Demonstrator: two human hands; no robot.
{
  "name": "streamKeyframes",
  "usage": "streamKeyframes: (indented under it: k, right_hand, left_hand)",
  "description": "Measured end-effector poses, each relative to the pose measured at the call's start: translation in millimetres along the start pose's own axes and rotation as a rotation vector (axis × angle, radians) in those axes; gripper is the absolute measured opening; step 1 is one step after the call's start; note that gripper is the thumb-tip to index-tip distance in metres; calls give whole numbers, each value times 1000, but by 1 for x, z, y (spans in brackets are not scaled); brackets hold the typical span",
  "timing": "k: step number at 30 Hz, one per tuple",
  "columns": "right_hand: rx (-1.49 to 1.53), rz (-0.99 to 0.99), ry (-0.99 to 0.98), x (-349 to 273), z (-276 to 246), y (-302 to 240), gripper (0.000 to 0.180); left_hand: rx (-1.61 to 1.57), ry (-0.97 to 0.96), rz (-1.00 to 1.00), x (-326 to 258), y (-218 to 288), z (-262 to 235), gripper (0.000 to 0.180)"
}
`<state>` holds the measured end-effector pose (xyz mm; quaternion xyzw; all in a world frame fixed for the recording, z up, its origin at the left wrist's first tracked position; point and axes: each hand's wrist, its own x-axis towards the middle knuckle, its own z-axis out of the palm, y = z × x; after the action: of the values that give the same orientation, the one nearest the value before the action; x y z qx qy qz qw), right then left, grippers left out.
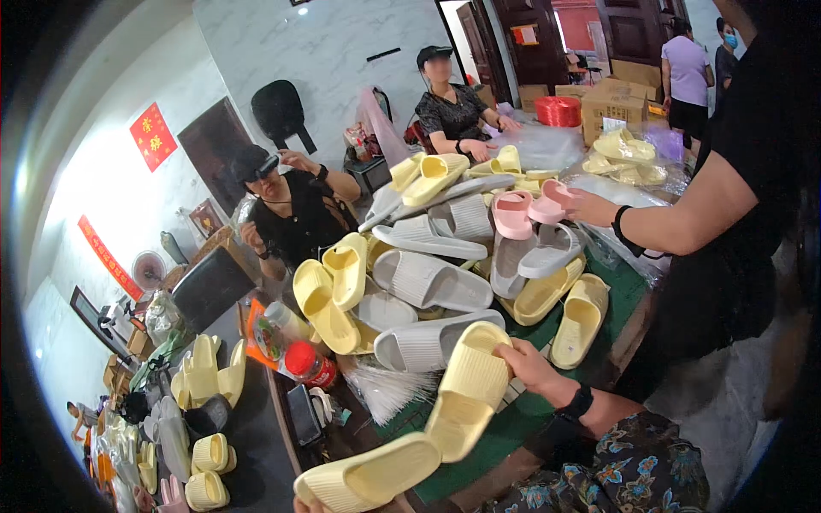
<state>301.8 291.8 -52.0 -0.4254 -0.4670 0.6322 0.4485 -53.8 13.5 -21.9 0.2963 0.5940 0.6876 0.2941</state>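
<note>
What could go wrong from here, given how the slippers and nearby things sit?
First, the left hand holds a pale yellow foam-like slipper at the green-topped table's near edge; a loose grip might drop it.

Second, the right hand's pale yellow ribbed slipper overlaps a grey ribbed slipper in view; a sideways swing could nudge the loose pile.

Third, the bundle of thin white strips lies close by and might get scattered.
</note>
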Motion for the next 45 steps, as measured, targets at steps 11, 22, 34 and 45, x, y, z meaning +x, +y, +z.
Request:
streamKeyframes:
  k: [11,22,34,45]
  right_hand:
    - [-755,-225,-510,19,93,32,66]
    - [-1024,-515,-738,-17,75,81,66]
    - [-943,-340,-326,26,78,38,27]
    - [-1300,-394,-178,57,119,68,23]
  left_hand:
    - [520,-317,78,70,-20,76,46]
    - [932,-346,419,11,-111,56,52]
    - [921,-328,333,17,-77,65,65]
    - [784,-92,405,-27,-58,84,39]
